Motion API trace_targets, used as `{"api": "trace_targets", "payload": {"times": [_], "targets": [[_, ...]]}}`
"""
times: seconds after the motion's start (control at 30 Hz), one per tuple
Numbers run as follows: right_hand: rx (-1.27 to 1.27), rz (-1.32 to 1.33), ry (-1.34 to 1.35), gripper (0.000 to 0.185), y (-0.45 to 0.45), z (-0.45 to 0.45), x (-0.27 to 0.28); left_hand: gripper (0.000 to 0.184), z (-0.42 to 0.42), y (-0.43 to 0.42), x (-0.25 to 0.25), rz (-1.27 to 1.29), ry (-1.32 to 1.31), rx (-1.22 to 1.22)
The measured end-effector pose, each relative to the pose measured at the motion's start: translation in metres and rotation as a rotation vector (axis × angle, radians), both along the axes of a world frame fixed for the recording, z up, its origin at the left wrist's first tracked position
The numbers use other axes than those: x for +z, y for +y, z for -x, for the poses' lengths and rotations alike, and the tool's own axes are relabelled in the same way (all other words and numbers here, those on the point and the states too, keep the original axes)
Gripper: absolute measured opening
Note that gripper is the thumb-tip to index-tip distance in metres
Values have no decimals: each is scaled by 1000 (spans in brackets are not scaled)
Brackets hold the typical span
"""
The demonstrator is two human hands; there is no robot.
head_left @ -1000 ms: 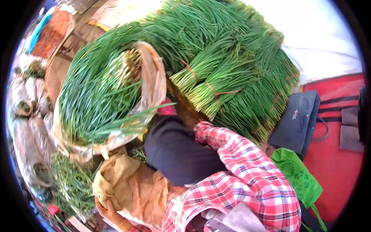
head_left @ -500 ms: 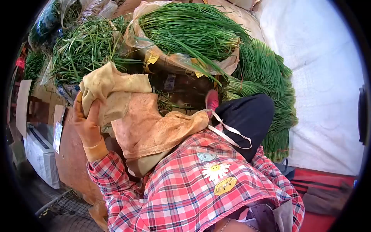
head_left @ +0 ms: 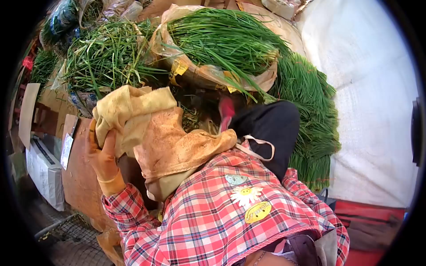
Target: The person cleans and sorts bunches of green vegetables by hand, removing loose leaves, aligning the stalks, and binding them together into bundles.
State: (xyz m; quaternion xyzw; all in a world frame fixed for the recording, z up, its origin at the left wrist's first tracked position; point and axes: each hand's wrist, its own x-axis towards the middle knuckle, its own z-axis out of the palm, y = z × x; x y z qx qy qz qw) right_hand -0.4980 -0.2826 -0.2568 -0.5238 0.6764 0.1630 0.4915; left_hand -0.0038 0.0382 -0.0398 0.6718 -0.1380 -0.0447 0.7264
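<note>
My left hand, in an orange glove, is closed on the folded upper end of a stained tan cloth. The fingers wrap behind the fold, with the thumb in front. The rest of the cloth drapes across my lap, its yellowish end raised toward the greens. A pale strap loops by my dark-trousered leg. My right hand is out of sight; only the plaid right sleeve shows.
A plastic-lined bundle of long green chives lies ahead, with loose cut greens to its left. More stacked chives line the right, beside a white sheet. A brown board and a white box stand at left.
My leg and the pink-clad foot have shifted left, the foot blurred. The raised end of the cloth sits slightly lower in view, still held by my left hand.
</note>
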Motion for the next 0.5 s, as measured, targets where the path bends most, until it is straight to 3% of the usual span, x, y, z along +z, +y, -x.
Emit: {"api": "trace_targets", "payload": {"times": [0.23,0.33,0.43,0.5], "targets": [[-54,-44,4,28,-8,7,-4,41,9,-9,7,31,25,18],[-97,-55,0,29,-11,12,-4,44,11,-13,10,-10,3,26],[-170,-55,-39,31,-21,15,2,50,3,-16,4,106,28,-3],[-294,-25,-106,33,-50,12,11,54,2,-29,14,134,76,-118]]}}
